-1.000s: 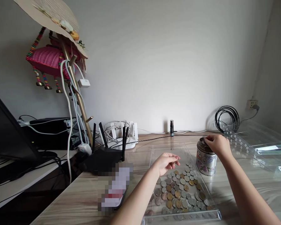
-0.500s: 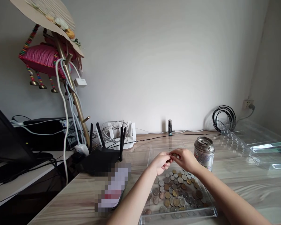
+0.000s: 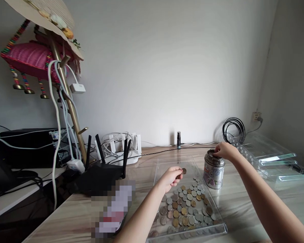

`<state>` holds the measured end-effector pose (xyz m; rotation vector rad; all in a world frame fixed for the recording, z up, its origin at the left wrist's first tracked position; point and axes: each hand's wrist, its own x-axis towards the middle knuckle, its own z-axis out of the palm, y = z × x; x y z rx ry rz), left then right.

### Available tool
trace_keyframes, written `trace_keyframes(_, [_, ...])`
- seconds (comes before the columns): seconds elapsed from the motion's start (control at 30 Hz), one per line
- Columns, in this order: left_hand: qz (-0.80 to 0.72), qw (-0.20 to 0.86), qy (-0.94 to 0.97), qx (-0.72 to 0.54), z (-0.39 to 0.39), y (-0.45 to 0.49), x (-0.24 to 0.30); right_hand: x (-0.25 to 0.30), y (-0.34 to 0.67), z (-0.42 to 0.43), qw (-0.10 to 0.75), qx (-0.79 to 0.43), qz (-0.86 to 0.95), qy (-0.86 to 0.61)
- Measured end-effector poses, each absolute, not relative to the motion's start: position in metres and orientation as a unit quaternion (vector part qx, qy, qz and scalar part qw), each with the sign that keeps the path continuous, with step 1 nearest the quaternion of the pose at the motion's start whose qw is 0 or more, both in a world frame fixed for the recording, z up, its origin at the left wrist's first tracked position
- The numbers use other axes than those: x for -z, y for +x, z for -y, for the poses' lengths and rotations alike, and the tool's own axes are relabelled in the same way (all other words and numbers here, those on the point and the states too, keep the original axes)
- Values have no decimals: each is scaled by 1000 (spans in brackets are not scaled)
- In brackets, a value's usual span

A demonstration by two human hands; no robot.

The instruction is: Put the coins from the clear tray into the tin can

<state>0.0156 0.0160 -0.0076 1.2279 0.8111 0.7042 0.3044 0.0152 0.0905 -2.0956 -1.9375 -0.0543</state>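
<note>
A clear plastic tray (image 3: 219, 226) lies on the wooden table with several silver and brass coins (image 3: 184, 209) spread in it. My left hand (image 3: 171, 178) hovers over the tray's far end, fingers closed, pinching coins with one showing at the fingertips. My right hand (image 3: 224, 150) rests on top of a patterned tin coin bank (image 3: 213, 170) that stands just right of the tray, fingers pinched at its lid. What the right fingers hold is hidden.
A black router (image 3: 101, 170) and a white one (image 3: 121, 148) stand at the back left, with cables and a hat stand (image 3: 66, 98). A blurred object (image 3: 111, 211) lies left of the tray. Clear trays (image 3: 266, 153) are stacked at right, by a cable coil (image 3: 233, 130).
My right hand went from the tin to meet my left hand over the tray, then returned to the tin's top. The left hand stayed over the tray holding coins.
</note>
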Motion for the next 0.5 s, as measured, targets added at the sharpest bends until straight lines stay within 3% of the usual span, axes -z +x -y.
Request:
trace_keyframes(0.17, [-370, 677, 544, -329, -15, 16, 5, -87, 296, -18, 132, 21, 682, -719])
trace_keyframes(0.4, [-382, 676, 541, -323, -12, 16, 2, -88, 279, -11, 182, 74, 649, -735])
trace_keyframes(0.5, [-379, 678, 536, -330, -11, 16, 3, -89, 260, -3, 262, 136, 634, -715])
